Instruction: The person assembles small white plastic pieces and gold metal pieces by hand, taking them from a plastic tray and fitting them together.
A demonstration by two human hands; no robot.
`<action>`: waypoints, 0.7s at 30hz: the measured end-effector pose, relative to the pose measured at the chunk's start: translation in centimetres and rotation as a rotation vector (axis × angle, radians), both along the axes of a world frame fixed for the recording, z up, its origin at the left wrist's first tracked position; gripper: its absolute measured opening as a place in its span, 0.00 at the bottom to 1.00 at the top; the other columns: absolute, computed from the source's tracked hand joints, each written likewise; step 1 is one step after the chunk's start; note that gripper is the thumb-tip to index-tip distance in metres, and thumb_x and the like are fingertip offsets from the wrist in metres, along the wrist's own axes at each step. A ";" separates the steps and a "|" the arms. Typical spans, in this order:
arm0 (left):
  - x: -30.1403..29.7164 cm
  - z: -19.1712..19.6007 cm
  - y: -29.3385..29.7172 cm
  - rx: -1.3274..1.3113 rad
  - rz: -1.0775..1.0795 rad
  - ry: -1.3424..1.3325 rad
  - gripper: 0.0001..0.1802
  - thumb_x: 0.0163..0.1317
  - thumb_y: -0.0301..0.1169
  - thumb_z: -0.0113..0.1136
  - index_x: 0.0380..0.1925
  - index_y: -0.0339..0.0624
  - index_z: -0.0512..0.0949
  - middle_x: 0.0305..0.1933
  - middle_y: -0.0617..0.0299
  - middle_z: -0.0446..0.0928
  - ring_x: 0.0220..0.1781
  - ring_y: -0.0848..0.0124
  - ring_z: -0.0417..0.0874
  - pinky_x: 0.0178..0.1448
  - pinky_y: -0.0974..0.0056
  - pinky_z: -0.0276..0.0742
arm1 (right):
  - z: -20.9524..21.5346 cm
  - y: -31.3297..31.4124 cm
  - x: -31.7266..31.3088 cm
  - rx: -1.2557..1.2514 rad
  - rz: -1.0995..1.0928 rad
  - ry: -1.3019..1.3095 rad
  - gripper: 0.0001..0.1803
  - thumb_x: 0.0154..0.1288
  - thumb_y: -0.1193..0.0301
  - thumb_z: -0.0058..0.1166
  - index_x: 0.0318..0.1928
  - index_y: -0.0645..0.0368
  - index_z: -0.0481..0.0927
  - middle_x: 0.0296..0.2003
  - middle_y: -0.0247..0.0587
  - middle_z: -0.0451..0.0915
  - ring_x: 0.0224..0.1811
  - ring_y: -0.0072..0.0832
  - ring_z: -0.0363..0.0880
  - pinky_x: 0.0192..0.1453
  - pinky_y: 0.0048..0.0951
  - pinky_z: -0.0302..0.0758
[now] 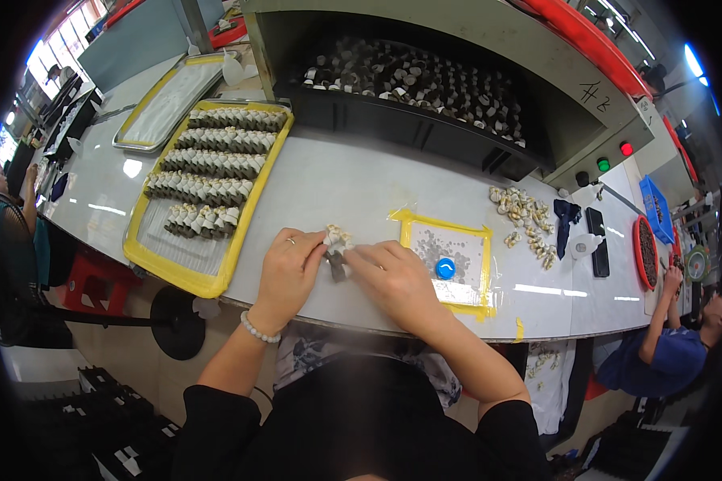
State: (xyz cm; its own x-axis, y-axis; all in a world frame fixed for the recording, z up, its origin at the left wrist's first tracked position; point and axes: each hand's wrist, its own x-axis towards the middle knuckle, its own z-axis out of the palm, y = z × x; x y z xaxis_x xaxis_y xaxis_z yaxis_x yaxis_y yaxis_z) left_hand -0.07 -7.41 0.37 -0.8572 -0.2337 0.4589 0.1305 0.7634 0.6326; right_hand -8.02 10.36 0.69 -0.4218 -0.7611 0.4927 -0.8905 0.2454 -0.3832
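L hand (285,268), w/ a white bead bracelet (259,329) at its wrist, pinches a small cream-and-grey pc (338,239) btwn thumb & forefinger. Pc is held just above or on the pale worktop (337,176), nr the front edge; can't tell if it touches. R hand (399,284) has fingers bent in at the pc's R side; can't tell if gripping or just touching. To the L, a yellow-rimmed tray (176,274) carries rows of similar pcs, grey ends toward the person, nearest row shorter. Behind it, another tray (164,108). R of the hands: spotted white sheet (471,251) w/ yellow tape border, blue-capped container (445,268) on it. Farther R, loose cream/gold pcs (521,210), dark cloth (567,220), white bottle (586,246) & black oblong item (597,260). Behind: cabinet w/ lit red & green lamps, black tray (385,120) full of pcs inside. Co-worker in blue top (658,361) at far R, nr a red basin (639,250).
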 end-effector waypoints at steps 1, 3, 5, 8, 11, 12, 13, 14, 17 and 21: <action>-0.1 0.1 0.0 0.003 0.024 -0.010 0.09 0.54 0.20 0.62 0.37 0.32 0.80 0.33 0.53 0.82 0.38 0.57 0.79 0.43 0.58 0.75 | 0.0 -0.1 0.0 0.001 -0.001 -0.001 0.17 0.51 0.76 0.60 0.44 0.60 0.81 0.42 0.39 0.80 0.40 0.35 0.77 0.43 0.34 0.76; -0.2 -0.1 0.0 -0.008 0.008 0.003 0.10 0.53 0.22 0.63 0.37 0.33 0.80 0.32 0.53 0.82 0.38 0.57 0.79 0.43 0.59 0.75 | 0.2 -0.2 0.1 -0.002 -0.010 0.009 0.18 0.49 0.76 0.60 0.44 0.59 0.81 0.41 0.37 0.80 0.40 0.34 0.78 0.43 0.34 0.76; -0.4 0.0 0.1 -0.017 -0.010 0.017 0.10 0.53 0.23 0.64 0.37 0.33 0.80 0.32 0.53 0.82 0.37 0.58 0.79 0.43 0.59 0.75 | 0.0 -0.1 0.0 0.000 -0.021 0.006 0.18 0.49 0.76 0.60 0.44 0.59 0.81 0.41 0.37 0.80 0.40 0.34 0.78 0.43 0.34 0.76; -0.2 0.5 0.0 0.014 -0.099 0.015 0.13 0.51 0.24 0.68 0.38 0.34 0.80 0.35 0.54 0.80 0.37 0.62 0.80 0.41 0.63 0.77 | 0.0 -0.2 -0.1 0.001 -0.027 0.000 0.18 0.48 0.76 0.60 0.44 0.60 0.81 0.41 0.37 0.80 0.40 0.35 0.78 0.44 0.34 0.75; -0.1 0.3 -0.3 0.105 -0.062 -0.067 0.16 0.50 0.26 0.70 0.39 0.35 0.80 0.38 0.55 0.80 0.37 0.65 0.80 0.42 0.64 0.77 | 0.3 -0.1 -0.1 -0.013 -0.021 -0.059 0.16 0.50 0.76 0.61 0.43 0.59 0.81 0.39 0.37 0.81 0.40 0.36 0.78 0.44 0.35 0.75; -0.2 0.4 -0.4 0.160 -0.074 -0.121 0.16 0.50 0.25 0.70 0.40 0.36 0.80 0.38 0.55 0.80 0.37 0.65 0.81 0.42 0.64 0.77 | 0.4 0.0 -0.1 -0.029 -0.017 -0.115 0.14 0.51 0.75 0.61 0.41 0.59 0.81 0.38 0.37 0.81 0.40 0.37 0.77 0.43 0.35 0.75; -0.2 0.6 -0.5 0.215 -0.083 -0.176 0.16 0.50 0.25 0.70 0.40 0.36 0.80 0.39 0.56 0.79 0.38 0.66 0.81 0.43 0.65 0.77 | 0.3 0.0 -0.2 -0.029 -0.015 -0.116 0.14 0.51 0.75 0.61 0.41 0.59 0.81 0.38 0.37 0.81 0.40 0.37 0.77 0.43 0.35 0.75; -0.3 0.9 -0.7 0.215 -0.082 -0.177 0.16 0.50 0.25 0.70 0.40 0.36 0.80 0.39 0.56 0.79 0.38 0.66 0.81 0.43 0.65 0.77 | 0.3 0.2 -0.3 -0.029 -0.023 -0.131 0.13 0.52 0.75 0.61 0.40 0.58 0.81 0.36 0.37 0.81 0.40 0.37 0.77 0.43 0.35 0.75; -0.5 1.5 -1.5 0.234 -0.127 -0.272 0.16 0.50 0.25 0.69 0.41 0.37 0.80 0.39 0.56 0.79 0.39 0.66 0.81 0.45 0.66 0.77 | 0.3 0.4 -0.6 -0.019 -0.037 -0.154 0.10 0.52 0.75 0.62 0.38 0.57 0.81 0.35 0.37 0.81 0.39 0.37 0.77 0.43 0.35 0.74; -0.7 1.4 -2.2 0.261 -0.198 -0.290 0.17 0.50 0.26 0.70 0.41 0.37 0.80 0.40 0.57 0.79 0.40 0.67 0.80 0.47 0.67 0.76 | 0.4 0.1 -0.7 -0.022 -0.056 -0.131 0.09 0.52 0.74 0.62 0.37 0.56 0.81 0.34 0.37 0.80 0.39 0.37 0.78 0.42 0.36 0.75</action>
